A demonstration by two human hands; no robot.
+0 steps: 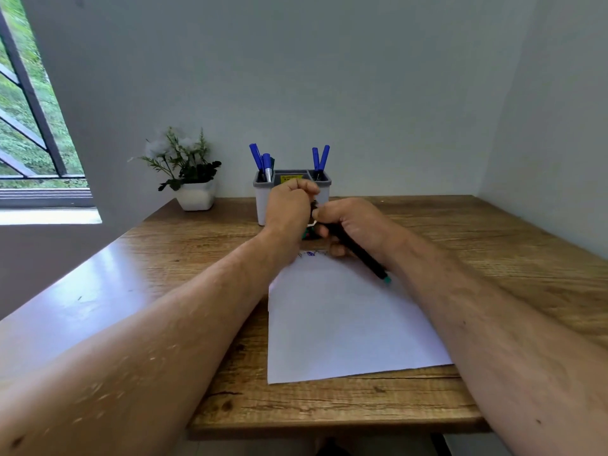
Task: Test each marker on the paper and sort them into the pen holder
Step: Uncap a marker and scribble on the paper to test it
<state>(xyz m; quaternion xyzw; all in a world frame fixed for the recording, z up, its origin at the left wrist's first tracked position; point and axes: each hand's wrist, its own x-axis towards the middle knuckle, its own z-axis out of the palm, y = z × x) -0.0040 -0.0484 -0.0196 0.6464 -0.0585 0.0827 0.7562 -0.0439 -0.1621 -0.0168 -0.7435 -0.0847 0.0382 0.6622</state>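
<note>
At far left, a barred window (29, 126) with green foliage behind it. Next, on the brown wood-grain desk (493, 245), a white square pot of artificial white flowers and green leaves (187, 172), standing against the wall.

Centre back: the grey-and-white three-compartment plastic pen holder (263, 205). Its left compartment holds blue-capped markers (261, 161); its right compartment holds two more blue-capped markers (320, 159); the middle one shows a yellow label.

In front of the holder, your left hand (289, 205) is curled into a fist, fingertips pinching something small at the marker's upper end; what it is cannot be told. Your right hand (358, 225), touching the left, has its fingers wrapped round a black marker with a teal end (365, 258), which slants down to the right over the paper.

Beneath both hands lies the white sheet of paper (345, 324), flat on the desk, with small blue and green scribbles (311, 254) at its far edge.
</note>
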